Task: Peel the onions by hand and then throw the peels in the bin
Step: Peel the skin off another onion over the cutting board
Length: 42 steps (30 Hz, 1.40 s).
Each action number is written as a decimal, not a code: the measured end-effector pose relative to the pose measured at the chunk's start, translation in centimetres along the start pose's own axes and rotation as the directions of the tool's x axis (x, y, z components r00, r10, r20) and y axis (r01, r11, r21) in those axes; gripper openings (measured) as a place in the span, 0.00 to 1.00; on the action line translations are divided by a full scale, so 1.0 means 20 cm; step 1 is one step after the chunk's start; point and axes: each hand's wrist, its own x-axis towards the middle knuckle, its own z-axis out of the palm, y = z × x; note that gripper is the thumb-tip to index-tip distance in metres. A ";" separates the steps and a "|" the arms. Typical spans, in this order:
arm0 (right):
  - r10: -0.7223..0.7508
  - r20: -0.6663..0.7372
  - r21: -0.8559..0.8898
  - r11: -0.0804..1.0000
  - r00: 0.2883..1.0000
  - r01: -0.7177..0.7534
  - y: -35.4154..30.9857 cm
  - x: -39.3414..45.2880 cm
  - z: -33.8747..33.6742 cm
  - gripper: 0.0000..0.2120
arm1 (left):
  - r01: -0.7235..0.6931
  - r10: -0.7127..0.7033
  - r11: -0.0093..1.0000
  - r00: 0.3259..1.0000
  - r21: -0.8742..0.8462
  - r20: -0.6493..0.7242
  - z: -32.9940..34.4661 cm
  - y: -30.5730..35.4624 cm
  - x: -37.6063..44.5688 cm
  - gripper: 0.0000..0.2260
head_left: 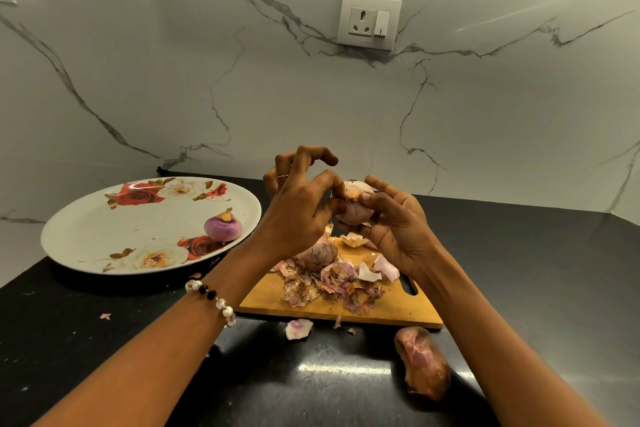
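Both hands hold a pale pink onion (353, 210) above the wooden cutting board (332, 308). My right hand (394, 222) cradles it from the right and below, thumb on its top. My left hand (298, 204) pinches at the onion's dry top with thumb and forefinger, its other fingers raised. A pile of onion peels (332, 281) lies on the board, with an unpeeled onion (318, 251) behind it, partly hidden by my left wrist. A peeled purple onion (223, 226) sits on the floral plate (104, 239).
A big brownish peel (422, 360) lies on the black counter (104, 340) in front of the board's right corner. Small peel scraps (298, 328) are scattered near the board's front edge. The marble wall with a power socket (369, 21) stands behind.
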 end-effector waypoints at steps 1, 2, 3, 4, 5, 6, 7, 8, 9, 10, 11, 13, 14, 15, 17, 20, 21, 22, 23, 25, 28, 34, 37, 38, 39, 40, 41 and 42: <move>0.004 0.000 0.005 1.000 1.000 -0.004 0.00 0.00 0.00 0.37 | 0.012 -0.012 1.000 1.000 -0.020 -0.006 0.00 0.00 0.00 0.07; 0.003 -0.002 0.018 1.000 1.000 -0.003 0.00 0.01 0.00 0.36 | 0.032 -0.033 0.998 0.999 -0.057 -0.016 0.00 0.00 0.00 0.07; -0.005 -0.008 0.034 0.999 1.000 0.005 0.00 0.01 -0.01 0.36 | 0.062 -0.066 0.992 0.997 -0.112 -0.031 -0.01 0.01 0.00 0.07; -0.018 -0.019 0.052 0.998 1.000 0.019 -0.01 0.02 -0.02 0.36 | 0.096 -0.106 0.981 0.993 -0.170 -0.051 -0.02 0.01 0.01 0.07; -0.033 -0.029 0.067 0.997 0.999 0.035 -0.02 0.02 -0.04 0.36 | 0.124 -0.143 0.969 0.987 -0.213 -0.076 -0.03 0.01 0.02 0.06; -0.051 -0.039 0.077 0.996 0.998 0.054 -0.03 0.02 -0.05 0.37 | 0.145 -0.172 0.962 0.980 -0.233 -0.101 -0.04 0.01 0.03 0.05; -0.074 -0.043 0.079 0.994 0.996 0.078 -0.05 0.03 -0.07 0.39 | 0.168 -0.200 0.956 0.973 -0.239 -0.113 -0.05 0.01 0.03 0.05; -0.099 -0.035 0.076 0.992 0.994 0.101 -0.05 0.03 -0.08 0.44 | 0.206 -0.237 0.944 0.967 -0.257 -0.096 -0.06 0.01 0.03 0.05; -0.114 -0.019 0.071 0.991 0.993 0.115 -0.06 0.04 -0.09 0.50 | 0.261 -0.286 0.918 0.957 -0.300 -0.043 -0.07 0.01 0.03 0.06; -0.122 0.001 0.062 0.991 0.993 0.122 -0.06 0.04 -0.09 0.56 | 0.328 -0.335 0.873 0.941 -0.360 0.044 -0.07 0.02 0.03 0.07; -0.126 0.021 0.041 0.991 0.992 0.125 -0.06 0.04 -0.09 0.59 | 0.393 -0.369 0.821 0.919 -0.413 0.141 -0.07 0.03 0.03 0.10; -0.127 0.072 -0.019 0.992 0.989 0.128 -0.04 0.04 -0.08 0.61 | 0.455 -0.384 0.770 0.890 -0.447 0.246 -0.07 0.05 0.02 0.14; -0.122 0.098 -0.050 0.991 0.988 0.127 -0.04 0.03 -0.07 0.61 | 0.458 -0.383 0.768 0.889 -0.448 0.253 -0.07 0.06 0.02 0.15; -0.118 0.119 -0.081 0.988 0.986 0.128 -0.04 0.03 -0.07 0.60 | 0.458 -0.387 0.768 0.889 -0.448 0.246 -0.07 0.07 0.02 0.15; -0.114 0.143 -0.132 0.982 0.983 0.133 -0.04 0.02 -0.06 0.59 | 0.468 -0.405 0.762 0.884 -0.448 0.235 -0.07 0.07 0.02 0.14; -0.114 0.161 -0.186 0.972 0.980 0.144 -0.04 0.01 -0.05 0.59 | 0.494 -0.429 0.746 0.870 -0.447 0.245 -0.08 0.07 0.02 0.13; -0.114 0.162 -0.200 0.969 0.980 0.146 -0.04 0.01 -0.05 0.59 | 0.496 -0.430 0.746 0.868 -0.444 0.248 -0.09 0.07 0.02 0.12; -0.114 0.163 -0.214 0.966 0.980 0.147 -0.04 0.01 -0.05 0.59 | 0.496 -0.429 0.751 0.869 -0.437 0.248 -0.09 0.07 0.03 0.12; -0.114 0.165 -0.226 0.963 0.980 0.150 -0.04 0.01 -0.06 0.60 | 0.494 -0.427 0.757 0.869 -0.428 0.248 -0.10 0.06 0.03 0.12; -0.111 0.168 -0.234 0.961 0.980 0.149 -0.04 0.02 -0.07 0.60 | 0.499 -0.431 0.758 0.866 -0.420 0.252 -0.10 0.06 0.03 0.11; -0.104 0.167 -0.241 0.960 0.980 0.143 -0.03 0.03 -0.08 0.59 | 0.503 -0.432 0.761 0.864 -0.411 0.258 -0.11 0.05 0.03 0.10; -0.098 0.178 -0.231 0.963 0.979 0.139 -0.02 0.03 -0.08 0.52 | 0.504 -0.463 0.759 0.863 -0.413 0.202 -0.09 0.03 0.02 0.07; -0.101 0.155 -0.206 0.970 0.983 0.132 -0.03 0.04 -0.10 0.54 | 0.549 -0.465 0.690 0.836 -0.472 0.292 -0.11 0.04 0.03 0.08; -0.100 0.156 -0.199 0.971 0.983 0.130 -0.03 0.04 -0.10 0.55 | 0.558 -0.455 0.667 0.830 -0.494 0.323 -0.12 0.05 0.04 0.08; -0.098 0.160 -0.198 0.972 0.982 0.129 -0.04 0.04 -0.11 0.55 | 0.564 -0.445 0.647 0.826 -0.513 0.347 -0.12 0.06 0.04 0.07; -0.095 0.166 -0.202 0.971 0.982 0.128 -0.04 0.04 -0.12 0.55 | 0.568 -0.438 0.633 0.823 -0.526 0.362 -0.13 0.08 0.04 0.07; -0.093 0.173 -0.216 0.968 0.980 0.130 -0.04 0.04 -0.12 0.54 | 0.572 -0.436 0.626 0.820 -0.530 0.370 -0.13 0.08 0.04 0.07; -0.092 0.184 -0.234 0.963 0.979 0.135 -0.04 0.04 -0.12 0.52 | 0.577 -0.440 0.624 0.817 -0.527 0.374 -0.13 0.08 0.04 0.08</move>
